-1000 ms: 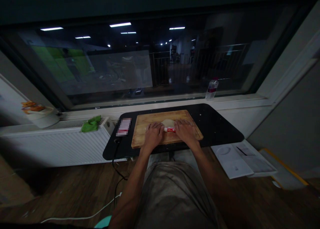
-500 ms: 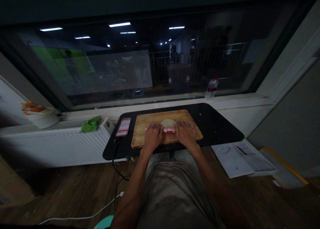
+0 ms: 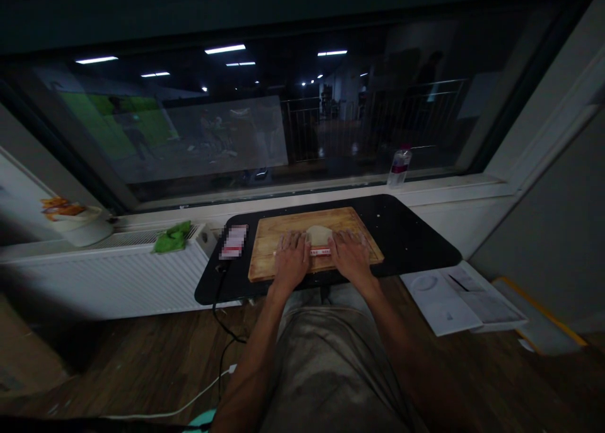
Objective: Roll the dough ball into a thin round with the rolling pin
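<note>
A rolling pin (image 3: 320,252) with a red-and-white printed band lies crosswise on a wooden cutting board (image 3: 271,222). My left hand (image 3: 293,256) is over its left part and my right hand (image 3: 350,251) over its right part, fingers bent across it. Between the hands only the printed middle shows; most of the rest is hidden under them. Just beyond the pin, a flattened pale piece of dough (image 3: 319,234) rests on the board. Its near edge meets the pin.
The board sits on a black table (image 3: 411,231), with a blurred phone (image 3: 234,241) to its left. On the windowsill stands a plastic bottle (image 3: 399,167). A green cloth (image 3: 172,236) lies on the radiator (image 3: 155,275). A white box (image 3: 460,297) is at the lower right.
The rolling pin has turned, so less red shows on its band. With both hands on it, it has come slightly towards me, and more dough shows beyond it.
</note>
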The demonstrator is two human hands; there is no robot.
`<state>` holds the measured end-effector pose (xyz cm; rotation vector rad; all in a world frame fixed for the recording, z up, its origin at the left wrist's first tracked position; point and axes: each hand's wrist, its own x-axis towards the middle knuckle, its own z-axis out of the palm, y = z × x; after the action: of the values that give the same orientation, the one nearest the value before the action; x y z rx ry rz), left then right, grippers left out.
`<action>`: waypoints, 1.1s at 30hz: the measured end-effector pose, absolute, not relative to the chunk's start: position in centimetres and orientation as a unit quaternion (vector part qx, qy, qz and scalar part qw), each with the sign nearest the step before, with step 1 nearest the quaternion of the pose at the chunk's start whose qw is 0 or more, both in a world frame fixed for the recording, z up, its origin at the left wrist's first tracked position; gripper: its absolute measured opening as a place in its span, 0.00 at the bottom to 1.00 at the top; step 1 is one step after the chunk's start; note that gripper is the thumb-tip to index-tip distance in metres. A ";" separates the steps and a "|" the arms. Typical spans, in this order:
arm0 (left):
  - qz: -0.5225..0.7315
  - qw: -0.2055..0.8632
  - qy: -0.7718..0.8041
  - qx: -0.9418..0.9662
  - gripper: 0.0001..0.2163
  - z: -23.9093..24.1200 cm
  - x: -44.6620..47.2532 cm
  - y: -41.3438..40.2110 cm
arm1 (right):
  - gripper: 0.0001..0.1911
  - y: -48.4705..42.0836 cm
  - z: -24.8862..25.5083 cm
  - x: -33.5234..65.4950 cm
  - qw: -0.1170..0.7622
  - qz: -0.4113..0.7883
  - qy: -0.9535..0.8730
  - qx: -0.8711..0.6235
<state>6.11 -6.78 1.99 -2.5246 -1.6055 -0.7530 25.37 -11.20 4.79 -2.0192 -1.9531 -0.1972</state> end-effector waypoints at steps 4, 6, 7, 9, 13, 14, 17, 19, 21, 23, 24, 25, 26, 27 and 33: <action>-0.229 0.013 -0.505 -0.832 0.27 2.4 5.8 -6.1 | 0.32 -10.8 5.7 25.4 0.150 -0.054 -0.685 -0.711; -0.218 0.009 -0.502 -0.837 0.27 2.6 5.7 -5.6 | 0.31 -10.4 6.1 25.4 0.141 -0.051 -0.684 -0.714; -0.212 0.007 -0.503 -0.838 0.27 2.7 5.7 -5.3 | 0.31 -10.2 6.3 25.5 0.136 -0.050 -0.684 -0.715; -0.203 0.000 -0.507 -0.837 0.27 2.9 5.8 -4.8 | 0.31 -9.6 6.7 25.6 0.126 -0.048 -0.686 -0.715; -0.187 -0.010 -0.515 -0.836 0.26 3.2 6.1 -3.8 | 0.31 -8.2 7.1 25.9 0.120 -0.042 -0.692 -0.711; -0.183 -0.011 -0.518 -0.835 0.26 3.3 6.2 -3.6 | 0.32 -7.8 7.2 25.9 0.120 -0.038 -0.692 -0.711; -0.177 -0.011 -0.528 -0.831 0.26 3.5 6.4 -2.6 | 0.34 -6.6 7.4 26.1 0.119 -0.022 -0.691 -0.713; -0.170 -0.010 -0.532 -0.830 0.26 3.6 6.6 -1.8 | 0.34 -5.8 7.7 26.2 0.114 -0.011 -0.692 -0.713; -0.165 -0.008 -0.534 -0.829 0.26 3.7 6.8 -1.1 | 0.34 -5.0 7.9 26.3 0.108 -0.004 -0.693 -0.713; -0.165 -0.007 -0.539 -0.826 0.26 3.8 6.9 -0.5 | 0.34 -4.5 8.1 26.4 0.103 0.000 -0.693 -0.714; -0.165 -0.008 -0.541 -0.825 0.25 3.8 7.0 -0.3 | 0.35 -4.4 8.2 26.5 0.101 0.001 -0.692 -0.714; -0.163 -0.008 -0.542 -0.824 0.25 3.9 7.0 -0.2 | 0.35 -4.3 8.2 26.5 0.101 0.001 -0.692 -0.715; -0.159 -0.008 -0.541 -0.826 0.25 4.0 7.0 -0.2 | 0.35 -4.3 8.2 26.5 0.102 -0.002 -0.692 -0.714; -0.154 -0.007 -0.540 -0.827 0.25 4.1 7.0 -0.3 | 0.34 -4.4 8.1 26.5 0.104 -0.006 -0.692 -0.714; -0.134 0.007 -0.546 -0.827 0.25 4.4 6.9 -1.9 | 0.33 -6.2 7.7 26.0 0.120 -0.034 -0.681 -0.722</action>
<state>6.88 -1.88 4.40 -2.5853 -1.7086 -0.4175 26.02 -6.24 7.68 -2.1100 -1.9889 -0.0994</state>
